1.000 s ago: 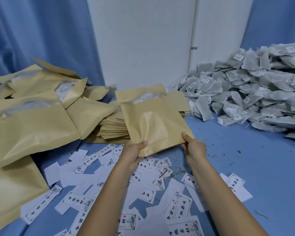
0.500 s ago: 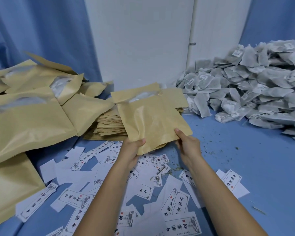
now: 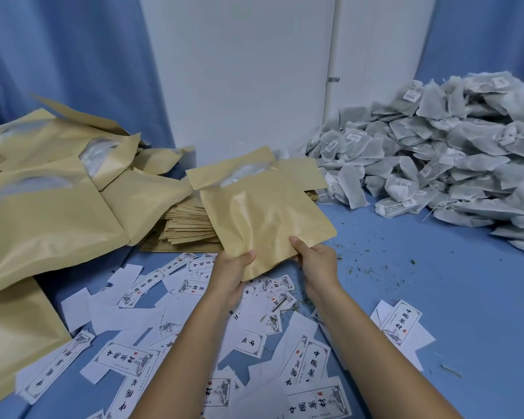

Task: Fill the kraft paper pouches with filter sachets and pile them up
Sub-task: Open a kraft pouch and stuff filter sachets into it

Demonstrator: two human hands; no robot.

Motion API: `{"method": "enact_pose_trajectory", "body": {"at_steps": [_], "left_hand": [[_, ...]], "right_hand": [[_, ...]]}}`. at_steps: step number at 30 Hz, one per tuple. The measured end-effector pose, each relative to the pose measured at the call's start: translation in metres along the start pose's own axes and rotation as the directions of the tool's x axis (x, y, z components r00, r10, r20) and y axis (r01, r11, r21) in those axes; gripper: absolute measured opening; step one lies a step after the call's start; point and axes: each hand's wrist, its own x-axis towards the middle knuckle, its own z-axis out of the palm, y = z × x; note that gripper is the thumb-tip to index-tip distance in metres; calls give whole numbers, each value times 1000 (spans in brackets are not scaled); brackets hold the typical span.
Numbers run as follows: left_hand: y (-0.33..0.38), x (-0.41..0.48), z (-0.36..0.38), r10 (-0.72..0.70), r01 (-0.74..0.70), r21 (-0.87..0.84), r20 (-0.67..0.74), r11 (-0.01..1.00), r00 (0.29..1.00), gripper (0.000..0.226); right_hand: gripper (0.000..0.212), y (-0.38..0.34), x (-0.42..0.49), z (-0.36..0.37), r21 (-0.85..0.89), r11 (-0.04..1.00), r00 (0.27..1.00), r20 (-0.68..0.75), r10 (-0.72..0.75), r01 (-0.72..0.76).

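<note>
both left hand (image 3: 233,270) and right hand (image 3: 316,264) pinch a kraft pouch (image 3: 266,225) over a blue, perhaps cloth-covered, surface (image 3: 451,297) before curtains (image 3: 73,71).

Counts from my feed: one pouch held, the rest in heaps.
I count two hands, the left hand (image 3: 233,269) and the right hand (image 3: 316,263), on one kraft pouch (image 3: 266,219). There is one stack of flat pouches (image 3: 188,225), at least six loose pouches (image 3: 52,225) at the left, one heap of filter sachets (image 3: 454,164) beyond counting, and dozens of printed labels (image 3: 124,358).
</note>
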Motion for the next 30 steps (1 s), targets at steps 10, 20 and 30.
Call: {"method": "enact_pose_trajectory", "body": {"at_steps": [10, 20, 30], "left_hand": [[-2, -1, 4, 25, -25, 11, -15, 1000, 1000, 24], [-4, 0, 4, 45, -47, -36, -36, 998, 998, 23], [-7, 1, 5, 22, -16, 63, -92, 998, 996, 24]], "right_hand": [[16, 4, -1, 1, -32, 999, 1000, 28, 10, -9], [18, 1, -9, 4, 0, 1000, 995, 102, 22, -22], [3, 5, -4, 2, 23, 999, 999, 38, 26, -26]]}}
